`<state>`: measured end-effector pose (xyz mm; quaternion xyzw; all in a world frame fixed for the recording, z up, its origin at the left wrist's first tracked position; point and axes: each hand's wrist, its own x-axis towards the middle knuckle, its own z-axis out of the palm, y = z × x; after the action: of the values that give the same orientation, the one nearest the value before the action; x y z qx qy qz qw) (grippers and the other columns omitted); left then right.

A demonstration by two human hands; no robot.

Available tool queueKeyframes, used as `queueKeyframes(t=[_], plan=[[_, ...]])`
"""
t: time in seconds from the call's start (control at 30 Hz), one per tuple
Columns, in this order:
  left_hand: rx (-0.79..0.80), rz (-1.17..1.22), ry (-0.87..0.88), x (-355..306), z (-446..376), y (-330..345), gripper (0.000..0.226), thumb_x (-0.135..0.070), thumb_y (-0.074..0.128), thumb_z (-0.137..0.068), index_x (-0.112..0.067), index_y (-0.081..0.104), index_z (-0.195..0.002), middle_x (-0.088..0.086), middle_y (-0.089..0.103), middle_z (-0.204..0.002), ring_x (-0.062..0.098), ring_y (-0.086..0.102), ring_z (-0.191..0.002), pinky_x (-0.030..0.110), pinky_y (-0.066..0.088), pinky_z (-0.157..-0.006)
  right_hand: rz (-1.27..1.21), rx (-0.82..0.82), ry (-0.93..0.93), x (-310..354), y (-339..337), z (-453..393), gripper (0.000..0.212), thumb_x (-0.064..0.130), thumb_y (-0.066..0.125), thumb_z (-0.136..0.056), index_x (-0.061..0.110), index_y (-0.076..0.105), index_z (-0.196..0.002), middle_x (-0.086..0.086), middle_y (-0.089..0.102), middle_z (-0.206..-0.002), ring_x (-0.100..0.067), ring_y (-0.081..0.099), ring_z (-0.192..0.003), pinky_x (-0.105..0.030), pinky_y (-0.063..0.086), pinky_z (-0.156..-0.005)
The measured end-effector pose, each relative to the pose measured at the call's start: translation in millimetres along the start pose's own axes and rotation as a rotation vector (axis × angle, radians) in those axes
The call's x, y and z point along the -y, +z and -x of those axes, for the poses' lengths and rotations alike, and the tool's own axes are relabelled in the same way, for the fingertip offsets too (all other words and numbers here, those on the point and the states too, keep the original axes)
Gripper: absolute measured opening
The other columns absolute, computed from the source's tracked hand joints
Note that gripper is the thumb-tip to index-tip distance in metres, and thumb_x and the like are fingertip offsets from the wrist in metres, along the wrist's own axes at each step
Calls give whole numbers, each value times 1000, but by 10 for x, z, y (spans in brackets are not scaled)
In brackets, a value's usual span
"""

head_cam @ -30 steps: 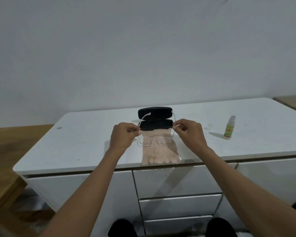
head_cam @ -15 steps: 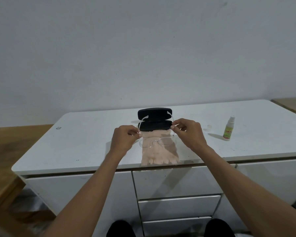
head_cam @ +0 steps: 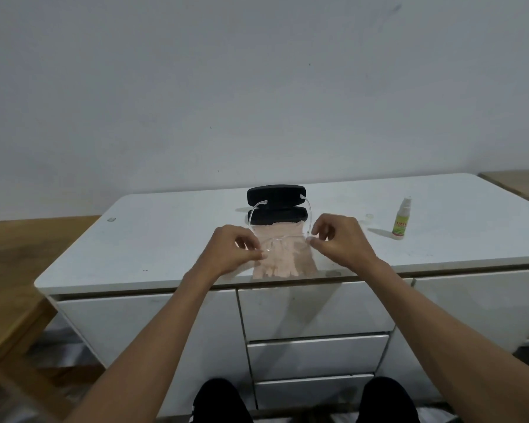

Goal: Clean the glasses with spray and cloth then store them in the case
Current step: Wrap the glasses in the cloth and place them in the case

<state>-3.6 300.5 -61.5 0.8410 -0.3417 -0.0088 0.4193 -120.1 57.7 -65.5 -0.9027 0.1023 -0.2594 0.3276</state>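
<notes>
Lowered since a second ago onto the cloth [head_cam: 283,254] at 6 o'clock of the open case [head_cam: 276,206], glasses [head_cam: 280,239] pinched at each hinge by left hand [head_cam: 232,254] and right hand [head_cam: 338,241], temples unfolded toward case; likely ready for spray [head_cam: 401,219].

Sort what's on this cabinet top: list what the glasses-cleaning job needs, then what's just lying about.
For the job:
glasses, held by left hand and right hand
cloth
open black case
spray bottle

Lying about:
small clear cap
small grey bit
</notes>
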Motion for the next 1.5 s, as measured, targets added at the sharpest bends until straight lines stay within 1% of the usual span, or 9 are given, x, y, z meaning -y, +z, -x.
queueKeyframes(t=[0.17,0.33,0.43,0.57,0.7,0.87,1.17,1.4,1.5], plan=[[220,-104,-32,-210,98,26,33,-41,97,-57,-29,82,-83,-10,73,-91,6,61,-89,23,45,-69,183,467,-62,275,-99,0,16,35,84,-68,29,77,-82,9,74,-78,-5,63,-69,-27,51,-66],[291,-270,7,-269,165,49,27,-26,94,-65,-25,81,-89,-9,68,-96,2,56,-86,13,39,-67,325,570,-77,317,-80,61,23,33,86,-66,28,78,-87,11,74,-86,-10,66,-80,-30,56,-73],[263,-218,-4,-246,170,47,17,-18,90,-72,-24,81,-86,-6,68,-94,5,59,-83,8,38,-66,297,542,-66,308,-91,85,13,18,82,-73,28,78,-80,11,73,-84,-5,64,-72,-27,54,-71],[242,-177,-38,-221,133,19,8,-19,87,-76,-21,83,-83,-6,72,-87,6,61,-80,18,43,-68,284,509,-13,316,-128,44,13,12,77,-80,23,82,-83,14,72,-80,-9,67,-77,-27,57,-75],[109,-121,-31,-229,65,11,6,-16,82,-80,-21,83,-84,-1,70,-86,9,57,-76,20,43,-65,209,380,25,315,-102,-13,12,16,76,-83,27,79,-84,10,73,-83,-6,64,-77,-25,50,-71],[-187,-45,-121,-225,-92,103,1,-23,81,-80,-24,82,-80,-4,66,-65,10,55,-60,23,41,-59,253,82,84,390,3,-58,15,22,68,-87,31,79,-90,6,70,-83,-20,64,-81,-31,51,-68],[-349,70,-378,-189,-304,394,7,-25,76,-81,-27,78,-74,-5,74,-66,16,72,-69,33,60,-71,241,-133,208,407,406,-159,25,23,58,-91,27,77,-106,-7,75,-90,-32,67,-86,-32,47,-67],[-394,86,-445,-128,-350,450,19,-19,67,-74,-33,70,-61,-3,75,-73,32,71,-64,42,63,-65,174,-148,240,362,543,-160,24,23,56,-95,19,77,-106,-10,76,-97,-35,67,-90,-36,54,-73],[-385,89,-444,-110,-351,468,15,-19,69,-77,-32,71,-71,-1,75,-79,31,72,-65,42,64,-67,189,-109,233,346,537,-128,29,14,55,-91,16,76,-111,-14,75,-98,-39,66,-93,-39,54,-75]])
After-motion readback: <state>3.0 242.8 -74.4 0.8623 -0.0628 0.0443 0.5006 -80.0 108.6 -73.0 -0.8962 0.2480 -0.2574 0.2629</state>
